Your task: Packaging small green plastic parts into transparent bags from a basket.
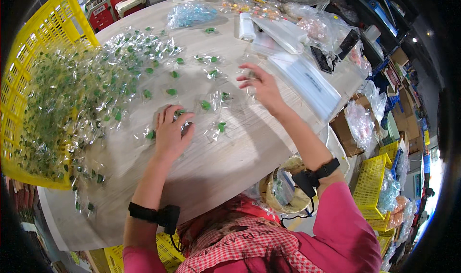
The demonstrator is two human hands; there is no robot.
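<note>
Small clear packets, each with a green leaf-like piece inside, lie scattered over the pale table. My left hand (171, 131) rests low on the tabletop, its fingers bent around one or more of these packets; green shows between thumb and forefinger. Farther right, my right hand (263, 88) hovers over the table with curled fingers. Something small and dark shows among its fingertips, with clear film just below; blur hides what it is. Between the hands lie a loose packet (205, 105) and another packet (221, 127) nearer to me.
A tipped yellow crate (77, 21) at the left spills a big heap of packets (91, 86) onto the table. Blue packets (192, 14) and orange-yellow ones (257, 5) sit at the back. Plastic bags (307, 81) and a phone (321, 59) lie right; yellow crates (372, 184) stand beyond the edge.
</note>
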